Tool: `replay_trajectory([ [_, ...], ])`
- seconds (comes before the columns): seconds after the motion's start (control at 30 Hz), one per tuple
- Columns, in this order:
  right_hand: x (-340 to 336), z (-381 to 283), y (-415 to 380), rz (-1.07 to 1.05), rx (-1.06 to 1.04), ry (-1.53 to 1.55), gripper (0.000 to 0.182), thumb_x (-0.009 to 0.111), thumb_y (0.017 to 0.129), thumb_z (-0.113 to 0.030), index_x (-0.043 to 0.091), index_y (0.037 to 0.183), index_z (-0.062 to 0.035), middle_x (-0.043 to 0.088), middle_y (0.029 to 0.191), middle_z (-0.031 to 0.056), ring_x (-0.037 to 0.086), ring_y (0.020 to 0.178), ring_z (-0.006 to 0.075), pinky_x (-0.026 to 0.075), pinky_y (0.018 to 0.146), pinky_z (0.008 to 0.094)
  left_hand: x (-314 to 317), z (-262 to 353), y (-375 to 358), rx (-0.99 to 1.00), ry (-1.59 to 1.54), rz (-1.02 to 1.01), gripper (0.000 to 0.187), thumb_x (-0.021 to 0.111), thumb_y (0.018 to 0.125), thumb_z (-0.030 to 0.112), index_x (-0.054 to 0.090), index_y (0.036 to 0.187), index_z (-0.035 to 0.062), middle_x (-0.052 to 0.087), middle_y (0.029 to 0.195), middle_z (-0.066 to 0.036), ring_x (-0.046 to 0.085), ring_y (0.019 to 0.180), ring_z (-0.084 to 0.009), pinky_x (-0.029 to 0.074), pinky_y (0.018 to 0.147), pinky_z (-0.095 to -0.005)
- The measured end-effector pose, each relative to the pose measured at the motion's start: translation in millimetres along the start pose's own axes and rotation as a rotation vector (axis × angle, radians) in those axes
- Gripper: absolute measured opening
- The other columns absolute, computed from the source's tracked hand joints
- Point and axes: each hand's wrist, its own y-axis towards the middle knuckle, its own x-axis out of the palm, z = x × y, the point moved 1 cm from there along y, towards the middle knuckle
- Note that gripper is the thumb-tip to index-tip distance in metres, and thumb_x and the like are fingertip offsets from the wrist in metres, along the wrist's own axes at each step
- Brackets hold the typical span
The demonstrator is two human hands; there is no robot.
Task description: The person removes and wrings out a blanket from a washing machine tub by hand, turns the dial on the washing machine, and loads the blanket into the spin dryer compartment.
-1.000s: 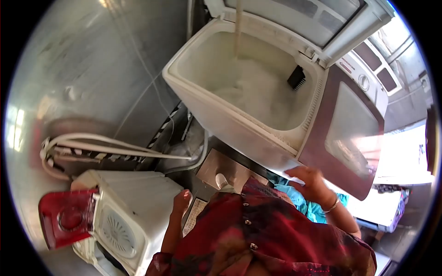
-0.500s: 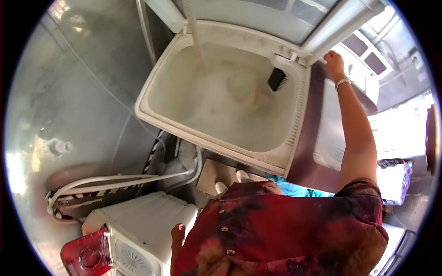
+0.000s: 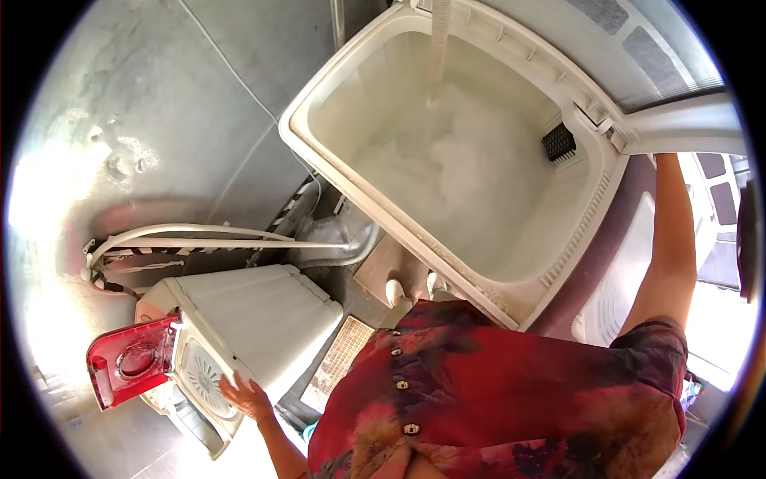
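My left hand [image 3: 246, 397] hovers over, or just touches, the top of a small white machine [image 3: 251, 319] with a raised red lid [image 3: 136, 359]. Its fingers are spread, and nothing is in them. On the other side, my right forearm [image 3: 674, 231] reaches up behind the raised lid [image 3: 686, 124] of a large washing machine; the hand itself is hidden there. Cloudy, foamy water [image 3: 487, 168] fills the lower part of the washing machine's tub [image 3: 351, 72]. A ribbed hose [image 3: 438, 48] hangs over it. A black ribbed piece [image 3: 558, 144] sits on the tub's right wall.
A shiny grey metal surface [image 3: 199, 120] stands at the left. White pipes [image 3: 207, 235] run between it and the small machine. A tan floor mat [image 3: 339, 363] lies near my feet. The washing machine's dark side panel [image 3: 586, 263] is below my right arm.
The view has shifted, and the tub appears further right and more turned. My left hand has come up over the small machine with fingers spread. My right hand has gone behind the lid.
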Motion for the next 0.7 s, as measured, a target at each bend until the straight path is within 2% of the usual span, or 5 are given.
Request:
replay_trajectory([
  [0.1, -4.5, -1.5, 1.7, -0.022, -0.03, -0.036, 0.02, 0.054, 0.07, -0.011, 0.057, 0.085, 0.0017, 0.058, 0.081, 0.0171, 0.054, 0.077, 0.0345, 0.043, 0.072, 0.0364, 19.6, -18.3, -6.4, -0.303, 0.002, -0.014, 0.04, 0.051, 0.078, 0.017, 0.041, 0.114, 0.003, 0.034, 0.121, -0.017, 0.032, 0.111, -0.036, 0.03, 0.09, -0.0471],
  [0.2, -5.4, -5.0, -4.0, -0.035, -0.033, -0.065, 0.02, 0.054, 0.07, -0.011, 0.057, 0.085, 0.0016, 0.058, 0.082, 0.017, 0.054, 0.078, 0.0344, 0.042, 0.072, 0.0364, 44.0, -29.6, -13.7, -0.39, -0.264, -0.12, 0.039, 0.045, 0.082, 0.022, 0.04, 0.115, 0.0025, 0.04, 0.116, -0.019, 0.039, 0.106, -0.0351, 0.032, 0.087, -0.0447],
  [0.27, -6.7, -5.8, -5.0, -0.041, -0.04, -0.072, 0.02, 0.054, 0.071, -0.012, 0.057, 0.085, 0.0015, 0.058, 0.082, 0.017, 0.054, 0.078, 0.0344, 0.042, 0.072, 0.0364, 46.9, -30.7, -13.7, -0.326, -0.237, -0.129, 0.04, 0.04, 0.084, 0.027, 0.04, 0.115, 0.0024, 0.045, 0.111, -0.02, 0.042, 0.102, -0.0345, 0.033, 0.085, -0.0432],
  [0.43, -9.6, -6.5, -9.2, -0.055, -0.056, -0.094, 0.02, 0.054, 0.071, -0.012, 0.057, 0.086, 0.0013, 0.058, 0.083, 0.017, 0.054, 0.078, 0.0343, 0.042, 0.073, 0.0363, 49.5, -27.3, 7.0, -0.628, -0.193, -0.198, 0.046, 0.034, 0.085, 0.04, 0.046, 0.111, 0.0044, 0.047, 0.108, -0.019, 0.045, 0.097, -0.0343, 0.034, 0.084, -0.0443],
  [0.7, -13.6, -3.0, -15.3, -0.076, -0.084, -0.129, 0.02, 0.055, 0.071, -0.012, 0.057, 0.086, 0.001, 0.058, 0.084, 0.017, 0.053, 0.079, 0.0341, 0.042, 0.073, 0.0363, 52.7, -12.1, 13.8, -0.767, 0.053, -0.075, 0.047, 0.031, 0.084, 0.047, 0.05, 0.11, 0.0122, 0.052, 0.102, -0.013, 0.05, 0.092, -0.0285, 0.036, 0.08, -0.043],
])
